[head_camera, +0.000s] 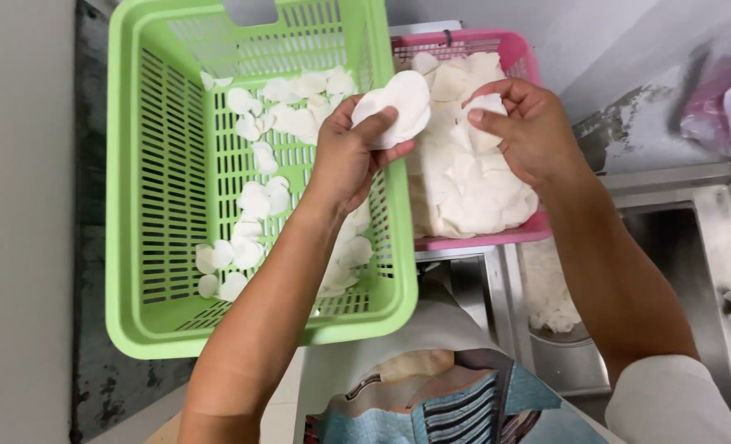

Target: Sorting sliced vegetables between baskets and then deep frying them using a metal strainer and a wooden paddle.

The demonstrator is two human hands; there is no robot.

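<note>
1. Over the green basket [143, 164] rim: thin white slices [254, 201] litter its floor; a bump could tip it.
2. Pink basket [518, 57] heaped; the pile may spill.
3. Our left hand [349, 156] pinches a stack of slices [398, 103], right hand [530, 131] pinches one slice [487, 105]; they could slip.

Head view: left hand [351, 156] grips stack of white round slices [398, 103] over green basket [148, 271] w/ scattered slices. Right hand [530, 127] pinches one slice [487, 105] above pink basket [513, 56], which is heaped w/ slices.
</note>
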